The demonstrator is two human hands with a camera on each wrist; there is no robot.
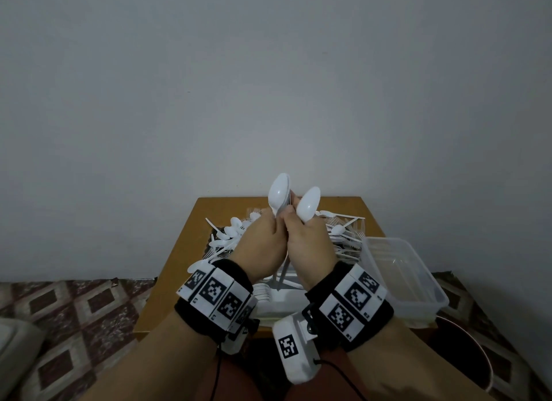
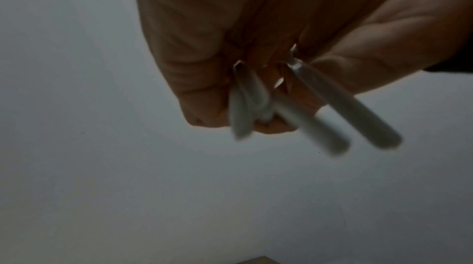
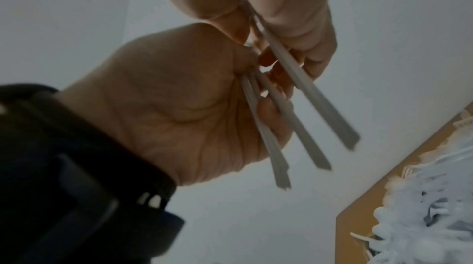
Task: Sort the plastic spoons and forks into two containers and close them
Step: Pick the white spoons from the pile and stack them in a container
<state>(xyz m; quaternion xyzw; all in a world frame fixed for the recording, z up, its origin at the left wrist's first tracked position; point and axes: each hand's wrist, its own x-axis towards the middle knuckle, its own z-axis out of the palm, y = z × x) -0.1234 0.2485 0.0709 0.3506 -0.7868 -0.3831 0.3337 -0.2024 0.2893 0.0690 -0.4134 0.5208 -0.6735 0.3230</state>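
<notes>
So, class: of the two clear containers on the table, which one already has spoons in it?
The near container, partly hidden behind the wrists: a row of stacked spoons lies in it. The container at the right looks empty.

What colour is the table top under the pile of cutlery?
The table top is orange-brown wood; head view shows it best.

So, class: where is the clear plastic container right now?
In the head view, the clear plastic container sits open at the right edge of the wooden table, just right of the right hand and beside the cutlery pile.
</notes>
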